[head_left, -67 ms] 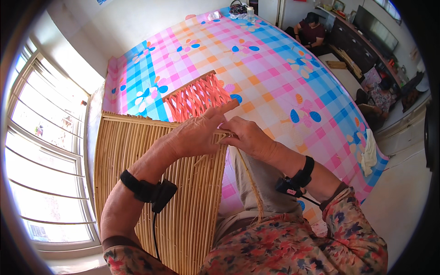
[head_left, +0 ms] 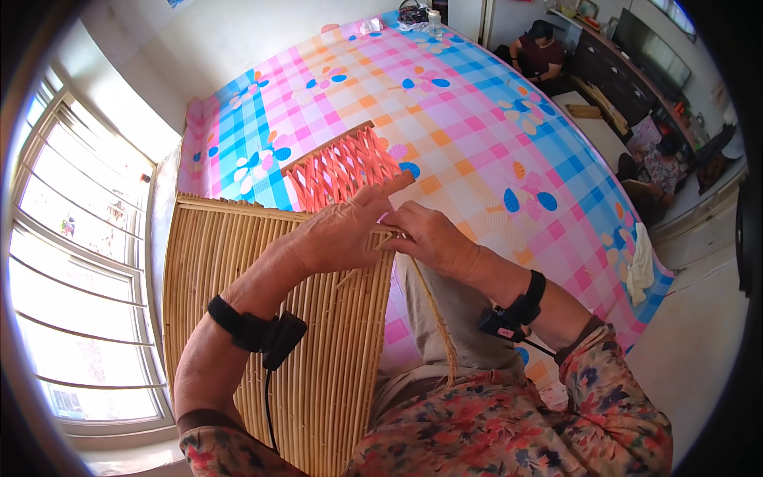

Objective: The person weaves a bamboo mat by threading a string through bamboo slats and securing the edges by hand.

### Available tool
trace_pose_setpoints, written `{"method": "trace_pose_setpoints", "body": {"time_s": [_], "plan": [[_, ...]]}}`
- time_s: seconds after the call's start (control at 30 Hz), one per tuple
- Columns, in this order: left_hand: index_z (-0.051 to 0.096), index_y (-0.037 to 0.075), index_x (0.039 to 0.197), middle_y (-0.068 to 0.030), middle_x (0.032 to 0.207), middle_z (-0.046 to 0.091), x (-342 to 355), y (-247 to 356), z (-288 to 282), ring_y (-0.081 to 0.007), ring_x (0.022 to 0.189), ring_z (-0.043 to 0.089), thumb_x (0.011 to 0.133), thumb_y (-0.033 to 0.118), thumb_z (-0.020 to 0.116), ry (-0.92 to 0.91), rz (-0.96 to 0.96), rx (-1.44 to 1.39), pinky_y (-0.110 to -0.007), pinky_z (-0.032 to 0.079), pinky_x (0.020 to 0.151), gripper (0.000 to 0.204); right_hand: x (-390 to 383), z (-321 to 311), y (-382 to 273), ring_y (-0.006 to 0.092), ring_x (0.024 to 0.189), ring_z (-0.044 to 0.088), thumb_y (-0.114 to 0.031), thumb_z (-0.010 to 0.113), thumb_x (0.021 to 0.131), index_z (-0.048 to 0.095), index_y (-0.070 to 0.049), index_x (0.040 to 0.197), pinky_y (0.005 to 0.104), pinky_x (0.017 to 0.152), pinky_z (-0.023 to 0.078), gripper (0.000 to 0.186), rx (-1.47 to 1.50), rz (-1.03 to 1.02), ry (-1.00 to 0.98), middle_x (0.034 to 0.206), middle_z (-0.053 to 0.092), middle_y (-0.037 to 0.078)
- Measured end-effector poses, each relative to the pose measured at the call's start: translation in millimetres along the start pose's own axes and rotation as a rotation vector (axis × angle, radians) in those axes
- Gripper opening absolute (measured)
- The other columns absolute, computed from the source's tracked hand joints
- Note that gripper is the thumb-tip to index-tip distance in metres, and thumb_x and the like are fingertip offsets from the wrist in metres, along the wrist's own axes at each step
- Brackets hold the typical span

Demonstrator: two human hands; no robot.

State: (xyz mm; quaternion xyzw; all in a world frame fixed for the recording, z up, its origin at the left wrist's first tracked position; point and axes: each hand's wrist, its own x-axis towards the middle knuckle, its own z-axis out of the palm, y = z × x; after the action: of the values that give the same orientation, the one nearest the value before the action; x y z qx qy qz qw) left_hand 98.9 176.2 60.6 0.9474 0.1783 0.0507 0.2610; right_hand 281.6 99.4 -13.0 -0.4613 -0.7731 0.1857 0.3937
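A large panel of straw-coloured stalks (head_left: 238, 286), laid side by side, leans over my lap on the left. My left hand (head_left: 342, 237) is closed over its upper right corner, with some fingertips hidden. Against that corner, my right hand (head_left: 435, 238) pinches a thin plant-fibre strand. The strand's loose tail (head_left: 439, 319) hangs down over my trouser leg and frays at the end. Both hands nearly touch. Just beyond them lies a red strip lattice (head_left: 342, 165) with a brown wooden slat along its far side.
A checked, flowered sheet (head_left: 469, 103) covers the broad surface ahead. A barred window (head_left: 87, 302) is at the left. A cloth (head_left: 640, 266) hangs at the sheet's right edge. Two people sit at the far right by a dark cabinet (head_left: 612, 71). A jar (head_left: 435, 24) stands at the back.
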Motion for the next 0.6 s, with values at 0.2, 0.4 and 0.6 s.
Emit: {"method": "trace_pose_setpoints", "body": {"time_s": [0.2, 0.4, 0.6], "plan": [[0.050, 0.006, 0.122, -0.0143, 0.116, 0.052, -2, 10, 3, -0.0355, 0.097, 0.058, 0.073, 0.018, 0.071, -0.017, -0.039, 0.105, -0.044, 0.047, 0.086, 0.054, -6, 1, -2, 0.0323, 0.079, 0.059, -0.016, 0.068, 0.082, 0.059, -0.001, 0.100, 0.0387, 0.070, 0.050, 0.025, -0.112, -0.135, 0.056, 0.087, 0.055, 0.015], [0.058, 0.007, 0.112, -0.0112, 0.097, 0.062, -8, 12, 6, -0.0322, 0.096, 0.059, 0.076, 0.020, 0.072, -0.066, -0.104, 0.303, -0.043, 0.046, 0.087, 0.040, -12, 8, 9, 0.0289, 0.079, 0.058, -0.017, 0.065, 0.083, 0.057, -0.002, 0.096, 0.0395, 0.068, 0.048, 0.022, -0.211, -0.165, 0.083, 0.083, 0.054, 0.011], [0.061, 0.009, 0.109, -0.0100, 0.095, 0.063, -3, 11, 10, -0.0308, 0.096, 0.059, 0.077, 0.021, 0.072, -0.094, -0.162, 0.262, -0.043, 0.045, 0.087, 0.036, -18, 5, 7, 0.0297, 0.080, 0.059, -0.012, 0.065, 0.083, 0.057, -0.002, 0.101, 0.0380, 0.069, 0.050, 0.023, -0.164, -0.128, 0.066, 0.087, 0.056, 0.012]]}}
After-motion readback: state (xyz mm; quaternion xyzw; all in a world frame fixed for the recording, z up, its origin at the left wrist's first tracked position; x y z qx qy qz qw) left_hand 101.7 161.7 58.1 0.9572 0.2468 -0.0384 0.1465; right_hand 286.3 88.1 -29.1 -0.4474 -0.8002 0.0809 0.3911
